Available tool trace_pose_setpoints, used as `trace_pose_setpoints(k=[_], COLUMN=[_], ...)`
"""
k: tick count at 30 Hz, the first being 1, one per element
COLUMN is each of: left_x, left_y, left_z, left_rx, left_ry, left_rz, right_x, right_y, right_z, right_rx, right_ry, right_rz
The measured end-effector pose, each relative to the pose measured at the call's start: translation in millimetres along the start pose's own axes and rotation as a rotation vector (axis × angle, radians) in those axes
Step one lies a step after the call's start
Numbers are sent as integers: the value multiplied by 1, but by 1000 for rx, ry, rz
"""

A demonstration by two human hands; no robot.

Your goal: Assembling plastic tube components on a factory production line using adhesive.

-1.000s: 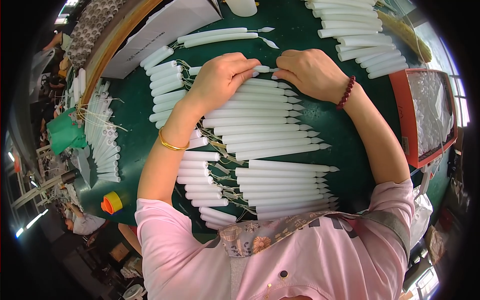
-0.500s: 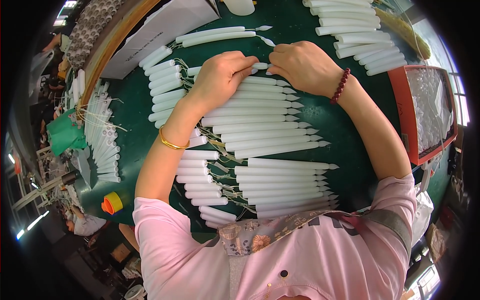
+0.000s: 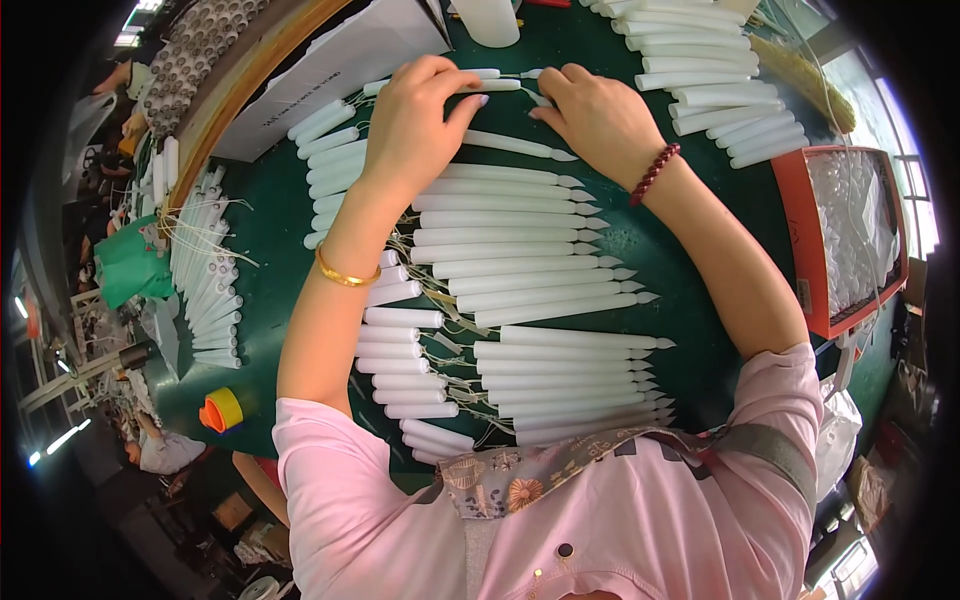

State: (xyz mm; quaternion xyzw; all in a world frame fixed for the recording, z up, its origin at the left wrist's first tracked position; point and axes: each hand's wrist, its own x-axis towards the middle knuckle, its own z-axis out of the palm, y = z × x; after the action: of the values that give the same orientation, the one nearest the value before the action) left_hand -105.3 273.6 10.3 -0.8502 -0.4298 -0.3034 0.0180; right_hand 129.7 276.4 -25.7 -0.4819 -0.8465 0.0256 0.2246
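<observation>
My left hand (image 3: 415,125) pinches the end of a long white tapered tube (image 3: 495,86) lying at the far end of the row. Just to its right, my right hand (image 3: 598,118) has its fingertips on that tube's thin tip. Below the hands, a row of long white tapered tubes (image 3: 520,265) lies side by side on the green table (image 3: 270,280), tips pointing right. Short white tubes with thin wires (image 3: 400,360) sit to the left of the row, under my left forearm.
More white tubes are stacked at the far right (image 3: 700,70) and bundled at the left edge (image 3: 200,270). An orange tray of small white parts (image 3: 850,235) stands at the right. White paper (image 3: 330,70) lies at the back left; an orange and yellow tape roll (image 3: 220,410) sits near left.
Both hands have moved away from me, up the row, and now hold a tube at the far end of it.
</observation>
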Motion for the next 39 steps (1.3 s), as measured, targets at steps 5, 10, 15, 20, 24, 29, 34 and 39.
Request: trace_pose_setpoints(k=[5,10,15,20,24,29,34,39], left_x=[3,-10,-18,-23,-24,-22,-23,-22], left_y=[-15,0,9,8,8,7,5,5], left_z=[12,5,7,9,8,10,14,12], left_rx=[59,-193,-297,-285,-285,-315,-320,-363], left_ry=[-177,-313,-285,-299,-292,-317,-303,-301], left_rz=[9,-10,8,16,-11,-3,-45,-46], right_x=[-4,-22,-33,-33,-31,-25,-10,-10], right_y=[-4,-2,-1,2,0,2,5,0], right_z=[-4,-18,-13,-13,-16,-15,-6,-5], right_rx=[117,210,223,263,217,180,26,83], right_ry=[-20,-165,-51,-29,-130,-56,-58,-14], right_rz=[15,35,-112,-176,-142,-253,-418,-384])
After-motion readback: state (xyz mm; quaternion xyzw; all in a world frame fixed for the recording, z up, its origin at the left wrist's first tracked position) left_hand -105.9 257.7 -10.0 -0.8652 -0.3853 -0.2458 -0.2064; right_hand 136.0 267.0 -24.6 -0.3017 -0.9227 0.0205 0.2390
